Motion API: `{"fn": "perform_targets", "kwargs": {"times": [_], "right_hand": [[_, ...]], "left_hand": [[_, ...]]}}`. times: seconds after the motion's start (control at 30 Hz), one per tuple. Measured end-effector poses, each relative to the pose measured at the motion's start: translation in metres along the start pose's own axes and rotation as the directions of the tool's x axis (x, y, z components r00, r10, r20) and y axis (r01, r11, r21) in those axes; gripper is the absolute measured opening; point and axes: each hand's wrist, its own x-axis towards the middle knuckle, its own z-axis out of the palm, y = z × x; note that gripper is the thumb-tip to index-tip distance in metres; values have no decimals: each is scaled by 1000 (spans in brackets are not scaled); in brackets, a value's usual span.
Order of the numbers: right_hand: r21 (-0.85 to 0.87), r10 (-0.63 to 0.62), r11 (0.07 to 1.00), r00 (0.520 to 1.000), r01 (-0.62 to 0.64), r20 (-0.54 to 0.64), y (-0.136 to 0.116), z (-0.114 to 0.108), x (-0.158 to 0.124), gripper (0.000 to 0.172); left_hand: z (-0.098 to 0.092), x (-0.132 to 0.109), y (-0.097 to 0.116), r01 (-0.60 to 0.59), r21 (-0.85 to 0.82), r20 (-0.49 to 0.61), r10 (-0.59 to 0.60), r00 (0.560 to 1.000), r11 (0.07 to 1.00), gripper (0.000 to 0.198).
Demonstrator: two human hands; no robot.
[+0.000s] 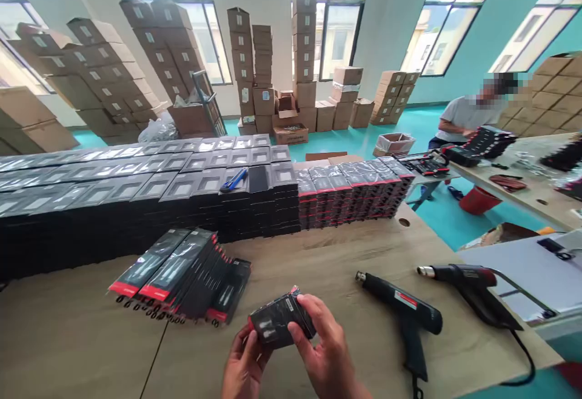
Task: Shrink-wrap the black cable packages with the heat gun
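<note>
Both your hands are closed on one black packet [280,320], held low over the table [318,259]: your left hand [243,368] grips its lower left edge, your right hand [325,350] clamps its right side, fingers across the front. Fanned packets [182,274] lie just to its left. Two heat guns [404,311] rest to the right. Stacked black boxes [150,205] line the table behind. Another person [468,117] works at a far table.

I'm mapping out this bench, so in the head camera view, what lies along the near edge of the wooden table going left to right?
Fanned row of black, red-edged flat packs → black wrapped pack held in both hands, left hand, right hand → black heat gun → second black heat gun.
</note>
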Motion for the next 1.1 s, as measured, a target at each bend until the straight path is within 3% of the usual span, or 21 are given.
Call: {"fn": "perform_targets", "kwargs": {"times": [0.17,0.3,0.43,0.53,0.6,0.67,0.73,0.8,0.87,1.1], "right_hand": [[-11,-37,999,993,36,-111,7,-46,7,49],[89,111,991,977,-96,-181,13,-63,7,47],[233,301,940,926,-248,-229,34,-65,-1,51],[246,354,924,901,-294,-251,59,-60,-20,54],[170,329,941,908,-292,-259,73,-60,-34,53],[62,261,965,943,-253,-206,79,-62,-42,50],[-17,164,986,986,-165,-40,82,-64,-40,44],[-36,67,997,980,-62,186,84,-62,-31,35],[-35,17,999,950,-7,311,88,-58,-21,29],[-82,-33,994,931,67,363,91,-48,-17,21]], "left_hand": [[48,-15,-8,28,9,38,-28,999,1000,62],[70,-28,-7,-41,28,49,40,998,999,58],[89,-35,4,-195,144,139,175,975,970,61],[94,-27,17,-408,316,282,326,902,856,65],[92,-18,23,-605,462,460,408,789,648,54],[86,-7,24,-752,521,662,365,655,404,38],[78,2,20,-809,506,779,245,578,299,23],[71,10,13,-815,499,811,173,559,296,8],[64,16,8,-825,491,829,142,541,279,5],[42,27,12,-870,443,866,149,478,217,16]]}}
